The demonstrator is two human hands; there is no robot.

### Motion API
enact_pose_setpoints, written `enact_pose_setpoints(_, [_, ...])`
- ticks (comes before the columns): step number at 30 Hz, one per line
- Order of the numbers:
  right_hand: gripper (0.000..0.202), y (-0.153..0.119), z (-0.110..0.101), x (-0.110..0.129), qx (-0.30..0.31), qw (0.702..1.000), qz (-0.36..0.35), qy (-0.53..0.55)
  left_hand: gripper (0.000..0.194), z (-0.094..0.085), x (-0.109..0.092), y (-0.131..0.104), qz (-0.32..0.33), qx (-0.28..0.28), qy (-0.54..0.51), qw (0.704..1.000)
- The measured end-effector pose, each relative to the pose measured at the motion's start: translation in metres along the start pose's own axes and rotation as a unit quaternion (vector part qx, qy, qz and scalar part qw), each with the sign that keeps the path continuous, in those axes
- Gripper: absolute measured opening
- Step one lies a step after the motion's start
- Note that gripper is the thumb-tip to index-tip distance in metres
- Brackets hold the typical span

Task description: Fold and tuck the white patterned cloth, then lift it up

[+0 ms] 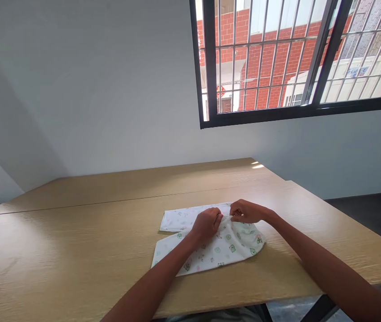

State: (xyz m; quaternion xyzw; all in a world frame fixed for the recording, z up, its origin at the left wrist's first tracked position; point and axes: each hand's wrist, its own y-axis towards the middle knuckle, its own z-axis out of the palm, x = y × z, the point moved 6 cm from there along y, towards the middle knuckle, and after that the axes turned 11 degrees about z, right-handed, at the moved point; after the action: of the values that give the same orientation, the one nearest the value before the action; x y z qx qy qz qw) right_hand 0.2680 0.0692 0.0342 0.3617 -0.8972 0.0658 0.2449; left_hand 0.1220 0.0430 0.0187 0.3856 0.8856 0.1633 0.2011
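Note:
A pair of small white trousers (226, 252) with green and pink animal prints lies on the table, its two legs pointing left and its bunched waist end at the right. My left hand (208, 225) is closed on the cloth near the middle of the upper edge of the front leg. Close beside it on the right, my right hand (246, 211) pinches the fabric by the waist end, fingers curled. Between the hands the cloth is gathered and slightly raised. The far leg lies flat behind my left hand, partly hidden by it.
The wooden table (76, 250) spreads wide to the left, with a seam across its far part. Its front edge runs just below the trousers. Behind stands a pale wall (110, 89) with a black-framed barred window (264, 114) at the upper right.

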Motion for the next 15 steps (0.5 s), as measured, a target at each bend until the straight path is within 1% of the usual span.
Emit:
enact_pose_setpoints(2, [0.012,0.000,0.000,0.001,-0.011,1.000,-0.006,-0.012,0.020,-0.006,0.003,-0.002,0.010,0.031,-0.018,0.999])
enact_pose_setpoints(3, [0.010,0.000,0.000,0.002,-0.016,1.000,-0.007,-0.017,0.025,-0.009,0.006,-0.005,0.013,0.056,-0.033,0.998])
enact_pose_setpoints(5, [0.006,0.001,0.001,0.002,-0.024,0.999,-0.006,-0.026,0.037,-0.017,0.014,-0.016,0.012,0.108,-0.060,0.992])
enact_pose_setpoints(7, [0.004,0.002,0.001,0.002,-0.030,0.999,-0.002,-0.033,0.036,-0.028,0.026,-0.030,0.005,0.141,-0.065,0.988])
enact_pose_setpoints(11, [0.005,0.003,0.002,-0.001,-0.035,0.999,0.005,-0.032,0.022,-0.047,0.051,-0.058,-0.008,0.162,-0.082,0.983])
enact_pose_setpoints(13, [0.004,0.003,0.003,-0.003,-0.031,0.999,0.007,-0.026,0.017,-0.050,0.060,-0.065,-0.014,0.165,-0.092,0.982])
enact_pose_setpoints(15, [0.003,0.003,0.003,-0.004,-0.025,0.999,0.007,-0.019,0.014,-0.050,0.066,-0.068,-0.019,0.170,-0.085,0.982])
